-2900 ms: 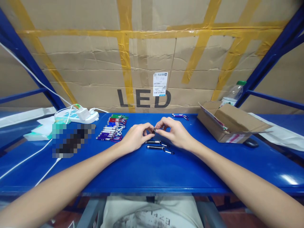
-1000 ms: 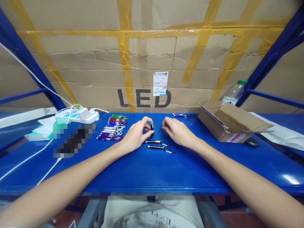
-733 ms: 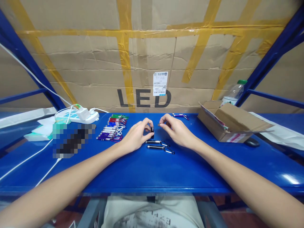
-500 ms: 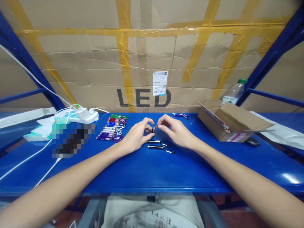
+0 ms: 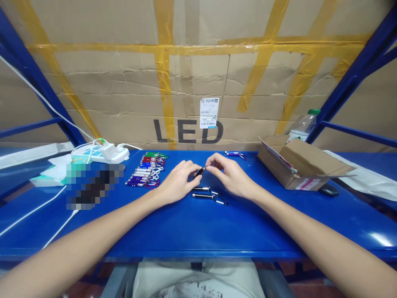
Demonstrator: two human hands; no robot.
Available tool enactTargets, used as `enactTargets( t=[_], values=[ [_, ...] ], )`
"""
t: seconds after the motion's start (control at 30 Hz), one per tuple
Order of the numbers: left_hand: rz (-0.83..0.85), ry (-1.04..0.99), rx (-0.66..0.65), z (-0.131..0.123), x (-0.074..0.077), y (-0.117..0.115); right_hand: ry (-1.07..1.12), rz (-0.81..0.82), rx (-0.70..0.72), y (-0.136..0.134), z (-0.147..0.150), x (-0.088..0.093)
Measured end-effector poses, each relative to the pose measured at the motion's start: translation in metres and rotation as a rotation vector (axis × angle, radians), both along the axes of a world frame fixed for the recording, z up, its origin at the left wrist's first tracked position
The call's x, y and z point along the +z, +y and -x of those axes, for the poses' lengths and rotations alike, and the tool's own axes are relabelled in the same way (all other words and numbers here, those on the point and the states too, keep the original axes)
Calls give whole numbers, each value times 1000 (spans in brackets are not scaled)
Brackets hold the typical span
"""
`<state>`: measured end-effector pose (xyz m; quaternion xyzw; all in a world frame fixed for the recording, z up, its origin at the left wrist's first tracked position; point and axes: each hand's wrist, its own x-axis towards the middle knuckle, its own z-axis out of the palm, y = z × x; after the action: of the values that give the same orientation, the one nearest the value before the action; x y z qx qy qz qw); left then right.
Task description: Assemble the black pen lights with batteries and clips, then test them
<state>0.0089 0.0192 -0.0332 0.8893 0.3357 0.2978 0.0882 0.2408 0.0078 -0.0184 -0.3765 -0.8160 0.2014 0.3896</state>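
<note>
Above the blue table, my left hand [image 5: 178, 181] pinches a slim black keychain flashlight [image 5: 201, 171] between thumb and fingers. It tilts up toward my right hand [image 5: 228, 174], whose thumb and forefinger are closed at its silvery upper end. Any small part between those right fingertips is too small to make out. Just below lie two more black flashlights with carabiner clips, the nearer one [image 5: 203, 196] fully visible and the farther one [image 5: 201, 188] partly behind my left fingers. Left of my hands, a column of green, red, blue, silver and purple flashlights [image 5: 144, 171] lies side by side.
A purple flashlight [image 5: 235, 154] lies at the table's back. On the right stand an open cardboard box [image 5: 291, 167], a dark mouse [image 5: 328, 190] and a green-capped bottle [image 5: 305, 124]. At left are a white power strip [image 5: 120, 155], cables and a blurred-out dark object [image 5: 96, 186].
The black flashlight has swung from pointing nearly end-on to a slanted position showing its barrel. Its upper end now meets my right fingertips, and my left fingers have closed further. The view has tilted slightly upward.
</note>
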Motion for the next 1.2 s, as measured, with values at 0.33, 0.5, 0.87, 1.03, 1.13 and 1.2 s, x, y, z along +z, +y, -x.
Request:
enactTargets(
  t=[0.33,0.5,0.87,1.03,1.13,1.2],
  values=[
    [-30,-20,5,1,1,-2,-1,26,-3,1,-1,-1],
    [-30,-36,-14,3,0,3,-37,24,-12,3,-2,-1],
    [-29,-39,8,5,1,3,-197,-171,-38,-1,-3,1],
    [-32,-53,8,6,0,4,-237,-234,-27,0,-6,-1],
    [-36,-46,5,6,-2,5,-256,-266,-12,0,-7,-1],
    [-34,-37,-2,6,-3,5,-268,-279,-2,0,-6,-1]
  ],
)
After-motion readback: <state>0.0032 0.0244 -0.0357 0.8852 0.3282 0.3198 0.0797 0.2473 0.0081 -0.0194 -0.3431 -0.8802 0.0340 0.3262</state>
